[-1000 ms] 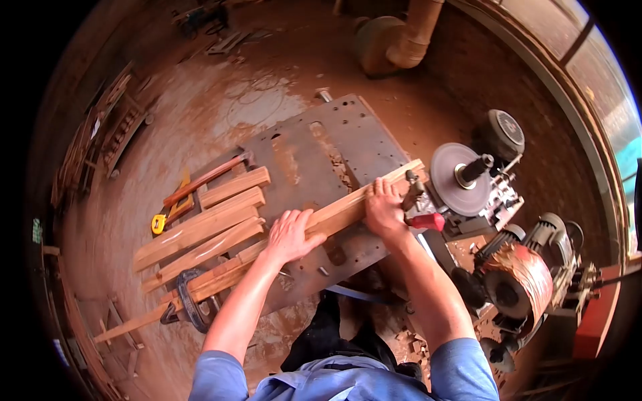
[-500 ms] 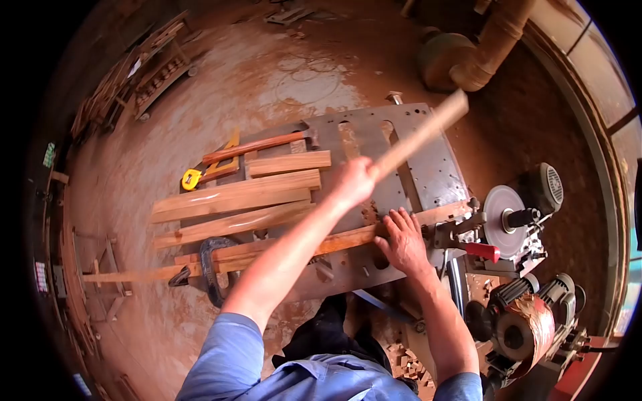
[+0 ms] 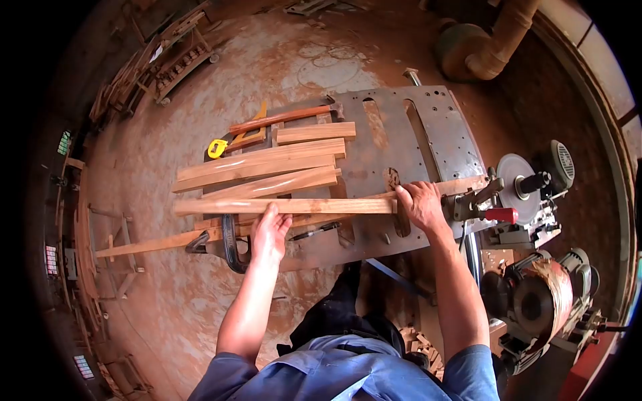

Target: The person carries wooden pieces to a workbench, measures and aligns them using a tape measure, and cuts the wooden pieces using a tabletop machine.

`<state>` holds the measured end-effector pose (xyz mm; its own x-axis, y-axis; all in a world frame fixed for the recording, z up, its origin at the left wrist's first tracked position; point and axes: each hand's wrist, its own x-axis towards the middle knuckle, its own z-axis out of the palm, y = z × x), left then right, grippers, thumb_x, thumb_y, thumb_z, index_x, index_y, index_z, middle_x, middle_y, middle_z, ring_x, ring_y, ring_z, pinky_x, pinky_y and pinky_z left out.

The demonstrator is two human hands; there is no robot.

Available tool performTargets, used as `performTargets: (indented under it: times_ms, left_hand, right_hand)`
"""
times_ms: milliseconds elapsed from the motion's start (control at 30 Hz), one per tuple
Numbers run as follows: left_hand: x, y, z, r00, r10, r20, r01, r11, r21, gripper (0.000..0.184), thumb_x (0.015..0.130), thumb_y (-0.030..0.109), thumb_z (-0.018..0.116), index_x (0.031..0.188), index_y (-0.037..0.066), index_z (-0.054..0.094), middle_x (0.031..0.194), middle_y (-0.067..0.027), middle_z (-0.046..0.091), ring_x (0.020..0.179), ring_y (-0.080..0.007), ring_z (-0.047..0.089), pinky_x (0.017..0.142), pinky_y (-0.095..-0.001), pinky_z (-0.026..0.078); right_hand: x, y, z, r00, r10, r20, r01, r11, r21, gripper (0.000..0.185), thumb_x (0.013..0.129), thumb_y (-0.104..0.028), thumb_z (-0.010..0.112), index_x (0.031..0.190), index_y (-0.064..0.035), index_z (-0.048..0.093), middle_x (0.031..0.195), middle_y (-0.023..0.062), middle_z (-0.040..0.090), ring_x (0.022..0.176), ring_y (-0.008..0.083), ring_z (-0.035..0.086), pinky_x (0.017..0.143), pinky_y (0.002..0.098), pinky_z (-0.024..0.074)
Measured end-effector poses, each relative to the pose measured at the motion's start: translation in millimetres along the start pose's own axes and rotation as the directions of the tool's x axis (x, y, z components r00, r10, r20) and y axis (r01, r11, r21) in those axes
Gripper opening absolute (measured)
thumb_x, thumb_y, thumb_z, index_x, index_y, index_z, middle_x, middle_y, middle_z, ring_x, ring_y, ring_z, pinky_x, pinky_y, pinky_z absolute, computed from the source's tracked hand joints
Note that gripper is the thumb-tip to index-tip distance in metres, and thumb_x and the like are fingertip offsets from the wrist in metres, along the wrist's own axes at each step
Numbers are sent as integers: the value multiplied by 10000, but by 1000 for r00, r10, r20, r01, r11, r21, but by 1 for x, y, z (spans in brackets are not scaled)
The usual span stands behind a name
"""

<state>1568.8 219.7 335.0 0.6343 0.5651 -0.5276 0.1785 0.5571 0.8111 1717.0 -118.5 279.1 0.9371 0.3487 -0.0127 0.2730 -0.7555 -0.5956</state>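
Note:
A wooden strip [image 3: 321, 206] lies crosswise between my two hands, above the metal machine table [image 3: 428, 107]. My left hand [image 3: 269, 234] holds it from the near side, left of its middle, with a finger over its face. At its right end my right hand [image 3: 421, 204] grips it with the thumb on the end. Beneath it runs a long wooden board [image 3: 150, 247], partly covered by the strip. A dark C-clamp [image 3: 232, 247] sits at the table's left side. Several cut wooden pieces [image 3: 261, 160] lie just beyond the strip.
A hammer [image 3: 287, 117], a yellow tape measure [image 3: 217, 148] and a yellow square [image 3: 257, 137] lie at the table's far left. On the right stand a disc-shaped wheel [image 3: 515, 187], a red-handled clamp [image 3: 500, 214] and motors [image 3: 535, 301]. A wheeled rack [image 3: 180, 70] stands far left.
The strip, earlier raised toward the far right in my left hand, now lies level across both hands. My left hand has moved left and nearer; my right has gone from the long board to the strip.

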Motion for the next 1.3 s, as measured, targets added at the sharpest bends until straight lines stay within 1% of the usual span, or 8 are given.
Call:
performTargets:
  times_ms: [367, 467, 500, 533, 667, 833, 1000, 1300]
  left_hand:
    - [-133, -15, -69, 983, -184, -22, 164, 806, 568, 533, 1000, 510, 633, 1102, -12, 612, 906, -171, 733, 700, -237, 712, 630, -349, 584]
    - [-183, -17, -89, 837, 410, 361, -457, 162, 875, 302, 924, 299, 763, 1056, 46, 663, 855, -114, 712, 698, -257, 679, 664, -388, 557]
    - [-199, -3, -97, 597, 446, 667, -548, -381, 745, 368, 822, 214, 818, 1125, 65, 670, 993, -119, 698, 931, -322, 665, 822, -425, 542]
    - [-219, 6, -94, 587, 358, 726, -551, -481, 682, 506, 783, 211, 825, 1232, 51, 653, 1187, -150, 660, 1169, -363, 572, 992, -455, 483]
    - [-227, 2, -147, 705, 78, 705, -544, -579, 608, 677, 772, 185, 824, 1371, 3, 567, 1251, -189, 625, 1217, -371, 549, 1072, -467, 438]
    - [-251, -42, -217, 642, -12, 767, -710, -385, 589, 398, 744, 236, 814, 1063, 42, 678, 1011, -159, 681, 1018, -380, 630, 877, -490, 513]
    - [-285, -110, -250, 712, 63, 699, -671, -232, 704, 430, 764, 244, 820, 1107, 29, 676, 1074, -198, 710, 982, -416, 680, 829, -499, 538]
    - [-363, -262, -191, 508, 183, 842, -806, -243, 539, 419, 841, 290, 767, 1168, 44, 675, 1040, -196, 716, 965, -404, 691, 807, -492, 554]
  right_hand:
    - [-129, -13, -13, 1000, -26, -9, 24, 992, -126, 706, 855, -671, 648, 1131, -28, 737, 1128, 179, 691, 1210, 347, 573, 1144, 508, 344]
    - [-173, -13, -11, 998, -42, -47, 34, 987, -154, 672, 869, -647, 651, 1088, -16, 731, 1104, 182, 683, 1175, 355, 577, 1090, 495, 378]
    - [-190, -13, -9, 998, -36, -59, 28, 991, -129, 682, 862, -643, 660, 1113, -13, 723, 1131, 188, 676, 1201, 356, 564, 1127, 514, 346]
    - [-207, -15, -10, 999, -26, -25, 23, 990, -142, 699, 863, -650, 655, 1136, -10, 717, 1150, 183, 675, 1222, 350, 555, 1150, 520, 325]
    - [-272, -17, -4, 999, -11, -47, 2, 980, -197, 730, 868, -649, 651, 1182, 7, 699, 1213, 179, 670, 1274, 334, 534, 1212, 533, 262]
    - [-365, -9, 8, 992, -42, -117, 30, 994, -103, 572, 936, -522, 632, 1178, -7, 686, 1206, 159, 676, 1273, 333, 542, 1204, 560, 289]
    - [-441, 14, 23, 985, -80, -150, 74, 996, -42, 489, 939, -420, 654, 1185, 2, 656, 1246, 156, 644, 1315, 332, 510, 1210, 552, 283]
    - [-556, 48, 44, 976, -181, -119, 169, 980, -105, 543, 906, -460, 693, 1226, -25, 638, 1329, 149, 605, 1381, 348, 468, 1215, 549, 294]
